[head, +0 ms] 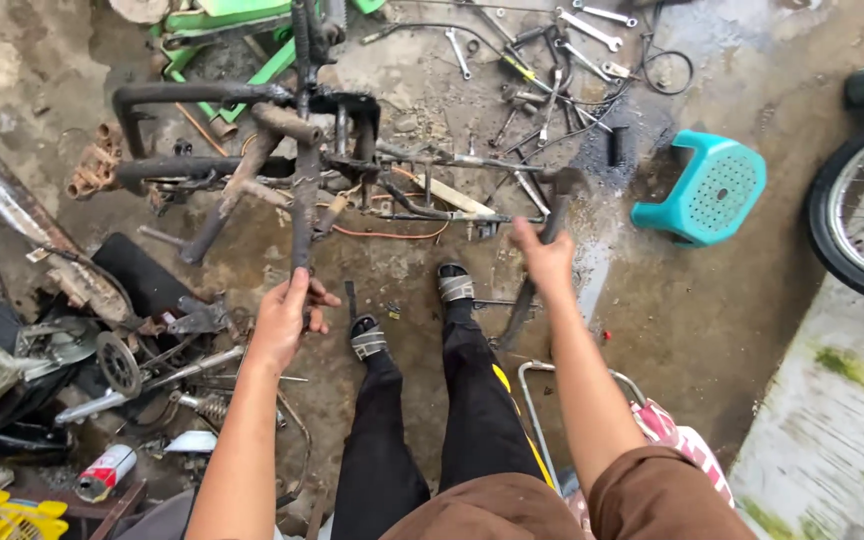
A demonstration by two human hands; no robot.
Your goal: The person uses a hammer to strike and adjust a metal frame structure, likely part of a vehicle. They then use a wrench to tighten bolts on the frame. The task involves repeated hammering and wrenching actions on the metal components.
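On the dirty floor (712, 330), the left hand (287, 318) closes its fingers around a rusty tube of the bare motorcycle frame (302, 170), already stripped with parts lying around, while the right hand (544, 258) grips a hammer (550, 220), raised at the frame's right end.

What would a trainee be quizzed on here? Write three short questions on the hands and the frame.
1. True or false: the left hand grips a rusty tube of the motorcycle frame.
2. What does the right hand hold? A) a hammer B) a wrench C) a spray can
3. What colour is the plastic stool on the ground to the right?

Key: 1 true. 2 A, the hammer, its head raised near the frame's rear. 3 teal.
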